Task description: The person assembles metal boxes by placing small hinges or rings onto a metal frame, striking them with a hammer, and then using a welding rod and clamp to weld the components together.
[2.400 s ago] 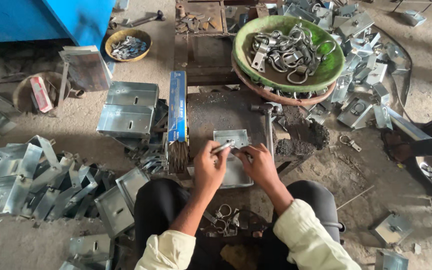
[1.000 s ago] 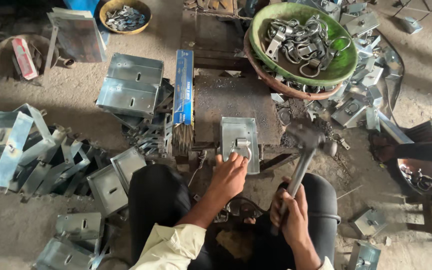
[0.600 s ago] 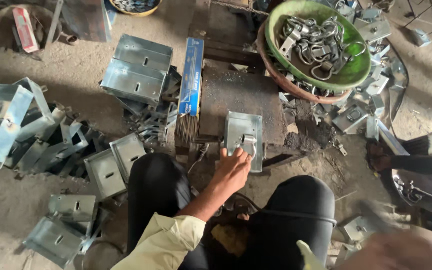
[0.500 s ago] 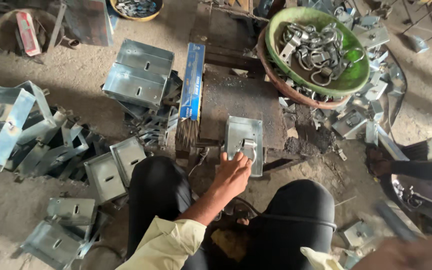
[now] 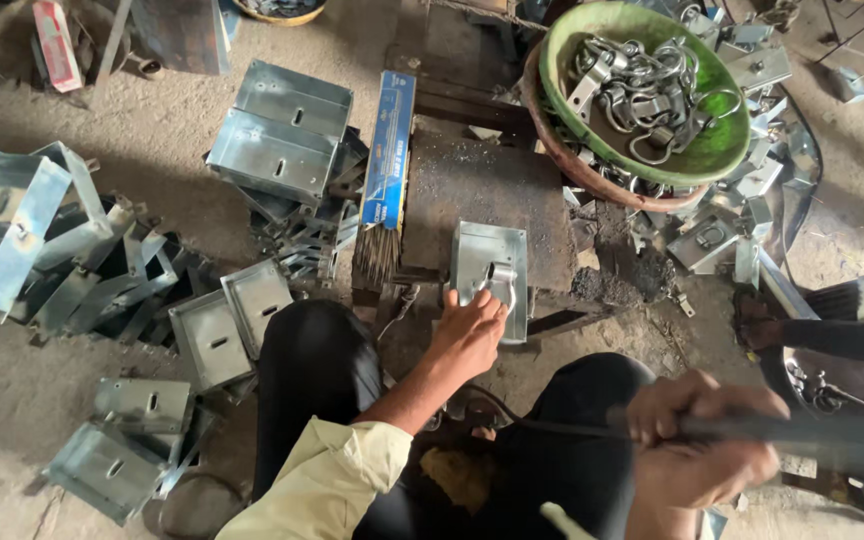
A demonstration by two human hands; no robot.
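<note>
A grey metal plate (image 5: 490, 262) with a small ring latch lies on a dark steel block (image 5: 492, 195) in front of my knees. My left hand (image 5: 467, 335) presses on the near edge of the plate, fingers at the latch. My right hand (image 5: 700, 440) is raised close to the camera at the lower right, closed around the dark handle of a hammer (image 5: 802, 435); the hammer's head is blurred at the frame edge.
A green bowl (image 5: 727, 150) of metal rings and latches sits at the upper right. Stacks of folded metal plates (image 5: 287, 135) lie left of the block and over the floor. A blue box of rods (image 5: 389, 165) rests beside the block. Another person's foot (image 5: 762, 320) shows at right.
My right hand picked up the hammer from beside the block and lifted it up near the camera. My left hand stayed on the plate. The view shifted nearer.
</note>
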